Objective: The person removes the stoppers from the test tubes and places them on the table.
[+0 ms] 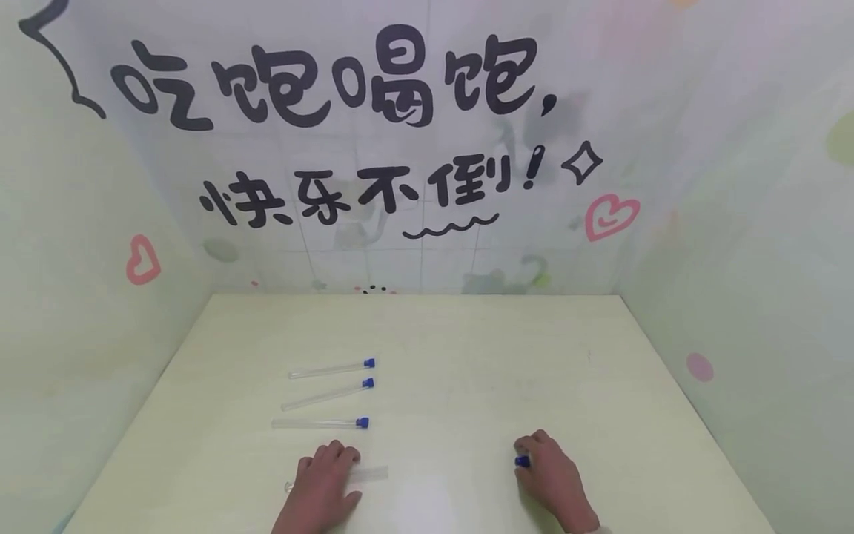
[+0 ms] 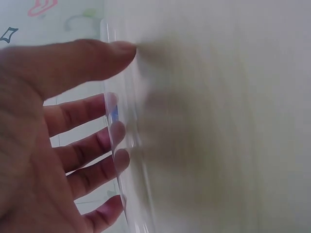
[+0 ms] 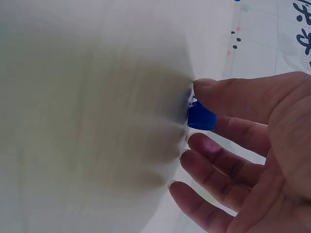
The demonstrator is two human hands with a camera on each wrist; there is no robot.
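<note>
My left hand (image 1: 320, 482) reaches over a clear test tube (image 1: 371, 473) lying on the table. Its fingers are spread along the far side of the tube and its thumb is on the near side; in the left wrist view the fingertips show through the clear wall of the tube (image 2: 138, 182). Well to the right, my right hand (image 1: 550, 475) holds a small blue cap (image 3: 201, 117) low at the tabletop. The cap sits between thumb and index finger, and the index fingertip is hidden behind it. The other fingertips of that hand reach down to the table.
Beyond the left hand, three clear test tubes with blue caps lie in a rough column: a near one (image 1: 313, 424), a middle one (image 1: 320, 398) and a far one (image 1: 327, 370). The pale table (image 1: 454, 356) is bordered by printed walls (image 1: 427, 267) at the back and sides.
</note>
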